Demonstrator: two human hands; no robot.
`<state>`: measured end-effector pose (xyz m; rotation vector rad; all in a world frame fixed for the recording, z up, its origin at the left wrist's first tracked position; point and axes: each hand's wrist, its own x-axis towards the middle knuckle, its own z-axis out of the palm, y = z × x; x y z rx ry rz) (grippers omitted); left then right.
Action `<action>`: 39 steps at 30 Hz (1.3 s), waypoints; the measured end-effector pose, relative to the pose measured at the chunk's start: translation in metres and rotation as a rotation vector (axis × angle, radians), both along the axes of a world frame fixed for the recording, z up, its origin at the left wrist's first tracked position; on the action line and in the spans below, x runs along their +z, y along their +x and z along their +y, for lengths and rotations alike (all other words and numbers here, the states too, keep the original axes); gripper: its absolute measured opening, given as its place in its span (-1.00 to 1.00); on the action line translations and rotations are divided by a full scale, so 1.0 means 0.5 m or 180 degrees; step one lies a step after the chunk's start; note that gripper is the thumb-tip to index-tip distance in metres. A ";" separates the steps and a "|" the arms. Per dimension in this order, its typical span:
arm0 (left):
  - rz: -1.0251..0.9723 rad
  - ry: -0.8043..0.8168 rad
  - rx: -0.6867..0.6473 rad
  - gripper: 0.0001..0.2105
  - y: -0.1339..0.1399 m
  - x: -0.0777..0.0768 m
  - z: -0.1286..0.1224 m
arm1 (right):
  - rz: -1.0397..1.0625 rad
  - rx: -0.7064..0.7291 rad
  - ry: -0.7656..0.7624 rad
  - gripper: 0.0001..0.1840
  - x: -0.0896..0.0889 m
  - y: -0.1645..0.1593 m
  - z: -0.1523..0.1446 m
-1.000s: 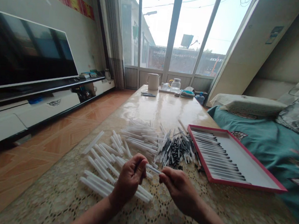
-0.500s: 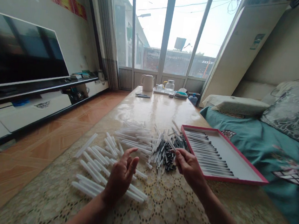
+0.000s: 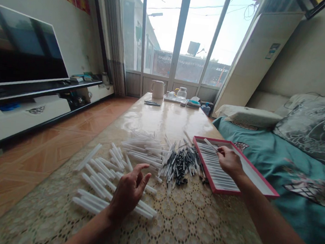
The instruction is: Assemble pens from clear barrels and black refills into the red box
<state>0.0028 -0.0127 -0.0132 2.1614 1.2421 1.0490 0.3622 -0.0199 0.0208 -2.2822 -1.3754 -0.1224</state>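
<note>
My right hand (image 3: 230, 161) pinches a slim whitish pen (image 3: 210, 143) above the shallow red-rimmed box (image 3: 247, 194). Inside that box, a row of similar pens (image 3: 210, 165) lies side by side along the left part, partly covered by my hand. My left hand (image 3: 130, 188) hovers over white translucent tubes (image 3: 95, 183), its thumb and index finger apart and nothing between them. Between the hands is a heap of thin refills with black ends (image 3: 181, 166). More clear slender pieces (image 3: 141, 147) are piled just beyond the tubes.
All of this rests on a long table with a patterned cover (image 3: 175, 223). A pitcher (image 3: 157, 89), a glass jar (image 3: 181, 93) and a tray stand at its far end. A sofa with a teal cover (image 3: 252, 140) runs along the right; a TV cabinet (image 3: 37, 113) is at left.
My right hand has moved right with the pen, from beside the black-ended heap to above the box. My left hand has kept nearly the same place and shape. The view has shifted slightly.
</note>
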 end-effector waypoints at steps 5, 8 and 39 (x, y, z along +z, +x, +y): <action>0.0090 0.0035 -0.0021 -0.72 -0.002 0.001 0.001 | -0.0677 -0.0216 -0.0336 -0.75 -0.037 0.059 0.031; 0.0126 0.0075 -0.0003 -0.73 -0.004 -0.001 0.004 | -0.0879 -0.0131 -0.0478 -0.73 -0.060 0.081 0.053; 0.1437 0.0086 -0.0903 -0.83 -0.041 0.007 0.034 | 0.0189 0.1756 0.0094 -0.84 -0.067 -0.304 -0.092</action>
